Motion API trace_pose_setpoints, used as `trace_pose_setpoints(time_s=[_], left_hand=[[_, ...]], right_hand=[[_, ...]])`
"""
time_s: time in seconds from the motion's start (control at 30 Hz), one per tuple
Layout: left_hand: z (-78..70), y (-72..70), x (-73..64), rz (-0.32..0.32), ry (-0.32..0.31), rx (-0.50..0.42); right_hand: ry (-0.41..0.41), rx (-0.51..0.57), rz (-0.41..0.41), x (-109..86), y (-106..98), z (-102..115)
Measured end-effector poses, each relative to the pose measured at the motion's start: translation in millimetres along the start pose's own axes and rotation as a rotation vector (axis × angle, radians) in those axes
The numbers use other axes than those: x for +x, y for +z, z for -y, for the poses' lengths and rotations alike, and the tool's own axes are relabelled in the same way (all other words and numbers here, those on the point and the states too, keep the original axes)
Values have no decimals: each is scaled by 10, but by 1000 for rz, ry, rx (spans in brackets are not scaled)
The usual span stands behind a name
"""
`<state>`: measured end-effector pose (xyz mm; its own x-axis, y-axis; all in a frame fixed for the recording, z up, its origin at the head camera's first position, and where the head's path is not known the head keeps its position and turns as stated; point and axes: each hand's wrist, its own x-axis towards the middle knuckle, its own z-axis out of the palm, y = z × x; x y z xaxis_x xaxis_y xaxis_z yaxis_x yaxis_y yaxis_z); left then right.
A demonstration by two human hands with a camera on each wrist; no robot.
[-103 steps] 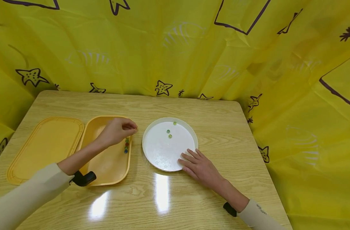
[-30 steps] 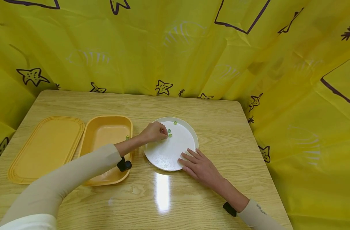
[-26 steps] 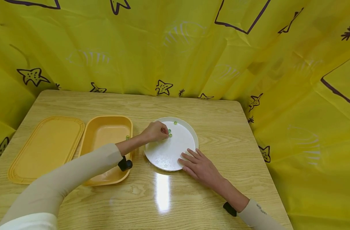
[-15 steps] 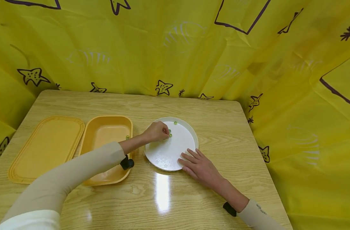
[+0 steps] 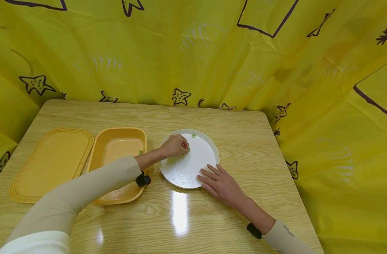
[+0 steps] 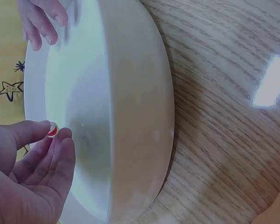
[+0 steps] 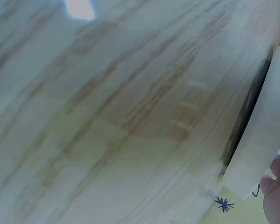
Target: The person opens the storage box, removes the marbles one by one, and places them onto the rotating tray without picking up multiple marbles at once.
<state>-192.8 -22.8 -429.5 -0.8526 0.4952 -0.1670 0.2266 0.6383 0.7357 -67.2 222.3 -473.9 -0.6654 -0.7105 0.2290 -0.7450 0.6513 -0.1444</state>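
Observation:
My left hand point(image 5: 176, 145) is over the round white tray point(image 5: 184, 173). Between thumb and fingertips it pinches a marble point(image 6: 52, 130), clear with a red swirl, in the left wrist view. Close by its fingertips lies a green marble point(image 5: 189, 150), partly covered; another marble point(image 5: 194, 135) sits near the tray's far rim. My right hand point(image 5: 223, 185) rests on the tray's near right rim with fingers spread. In the right wrist view only some fingers point(image 7: 279, 168) show beside the tray's outer wall point(image 7: 259, 126).
Left of the tray stands an orange bin point(image 5: 117, 141), with green marbles point(image 5: 141, 152) at its right wall; my left forearm hides part of it. Farther left lies its flat orange lid point(image 5: 53, 162). A yellow curtain point(image 5: 149, 53) hangs behind the wooden table point(image 5: 241, 141).
My left hand has gone from above the bin to the tray, then crept slightly right, so one green marble is now hidden behind it. My right hand has stayed put.

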Motion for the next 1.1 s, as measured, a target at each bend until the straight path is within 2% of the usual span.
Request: trace_pose_setpoints(time_s=[0.63, 0.83, 1.1], left_hand=[[-6, 129, 3, 2, -43, 76], [-23, 128, 0, 7, -62, 93], [-54, 75, -31, -7, -43, 86]], right_hand=[[2, -9, 6, -4, 10, -9], [5, -6, 12, -1, 8, -8], [6, 4, 8, -6, 9, -9]])
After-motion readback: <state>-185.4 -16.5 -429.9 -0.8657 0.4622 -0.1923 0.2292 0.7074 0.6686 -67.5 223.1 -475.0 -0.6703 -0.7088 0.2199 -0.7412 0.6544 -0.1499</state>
